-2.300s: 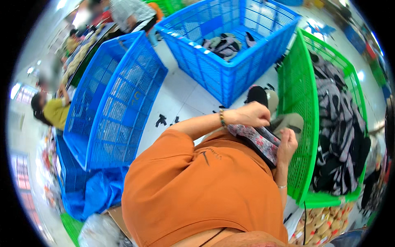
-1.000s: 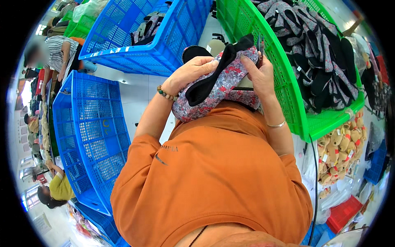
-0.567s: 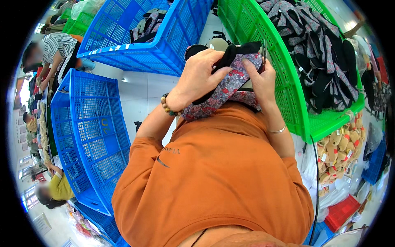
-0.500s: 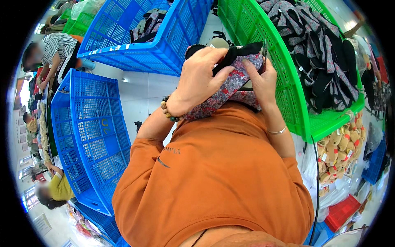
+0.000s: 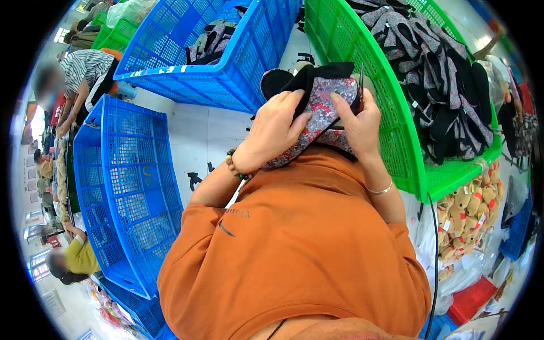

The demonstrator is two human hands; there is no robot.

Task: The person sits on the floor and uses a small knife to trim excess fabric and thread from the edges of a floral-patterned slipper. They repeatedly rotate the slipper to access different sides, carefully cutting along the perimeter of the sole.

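Observation:
Between my hands, in front of my waist, is a soft fabric slipper [image 5: 323, 107] with a grey and red floral print and a black part folded along its upper edge. My left hand [image 5: 272, 130] wraps around its left side, thumb lying over the fabric. My right hand [image 5: 362, 127] pinches the right end, thumb on the print. A thin pointed metal blade [image 5: 361, 76], like that of scissors, sticks up from the right hand; its handle is hidden. Behind the left fingers shows a black rounded piece [image 5: 275, 83] with a patterned rim. More floral fabric [image 5: 335, 139] lies beneath the hands.
A green crate [image 5: 368, 96] heaped with floral and black slippers [image 5: 436, 85] stands at right. Ahead is a blue crate [image 5: 226, 85] with a few similar pieces; another blue crate [image 5: 136, 192] stands left. Stuffed tan items [image 5: 467, 209] are at right. People [image 5: 85, 73] work at far left.
The slipper has turned more upright and its printed face shows more. My left hand has shifted lower with its fingers drawn back, and my right hand still grips the end.

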